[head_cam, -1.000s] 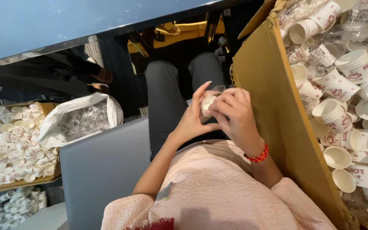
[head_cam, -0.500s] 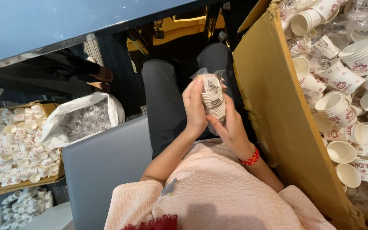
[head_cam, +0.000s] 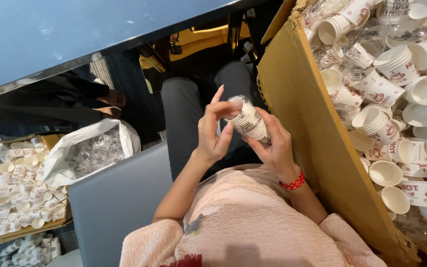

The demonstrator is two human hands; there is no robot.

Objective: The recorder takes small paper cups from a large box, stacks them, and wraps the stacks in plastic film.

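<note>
**Light, crushable stack held in two hands over the lap**

While both hands meet above the lap, the stack of small paper cups [head_cam: 249, 122] lies tilted between them, its upper end leaning toward the left hand [head_cam: 214, 132] and its lower end resting in the right hand [head_cam: 273, 146]. A thin clear plastic sleeve [head_cam: 236, 102] bunches over the upper end. The left grip is partly open: thumb and fingertips touch the sleeved end, the other fingers spread upward. The right grip curls loosely round the lower part of the stack from beneath, holding it without squeezing.

Nested paper cups like these look very light and fairly stiff along the stack, but soft across it, so a hard pinch would likely dent the rims. The plastic is probably slippery, which makes the bare paper sides the safer place to hold. Cradling the stack around its middle and lower part, as the right hand does, seems the steadiest way.

Just to the right stands a large cardboard box [head_cam: 312, 143] full of loose cups [head_cam: 396, 64]. Left of the lap sit a white bag [head_cam: 92, 153] and a tray of small cups [head_cam: 6, 188].
</note>
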